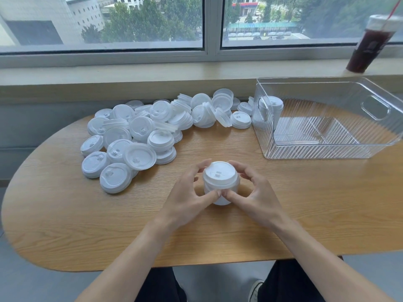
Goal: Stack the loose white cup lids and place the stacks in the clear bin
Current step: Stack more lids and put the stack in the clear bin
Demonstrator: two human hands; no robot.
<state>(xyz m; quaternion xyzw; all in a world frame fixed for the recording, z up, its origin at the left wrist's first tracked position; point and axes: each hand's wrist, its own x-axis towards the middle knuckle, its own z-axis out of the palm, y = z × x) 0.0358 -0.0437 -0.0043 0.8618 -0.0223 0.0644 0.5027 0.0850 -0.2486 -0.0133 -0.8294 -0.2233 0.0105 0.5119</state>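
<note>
Both hands (pixel 220 192) squeeze the little lid stack (pixel 220 182) to keep it straight; loose lids (pixel 139 136) wait at ten o'clock.

Not seeing any readable text, brand, number or sign anywhere in this shot. Checking the white cup lids (pixel 139 136) in the pile: only moulded sip tabs showing, no lettering legible. Same for the lid stack (pixel 220 182) being held between both hands, plain white on top. Looking at the clear bin (pixel 327 149): just ribbed plastic, no label. Squinting at the dark iced drink cup (pixel 368 46) on the windowsill: some kind of dark print or logo on its side, but too blurred to read. Spotting a red and blue strip on a building (pixel 244 5) outside the window, possibly signage, far too small to make out.
</note>
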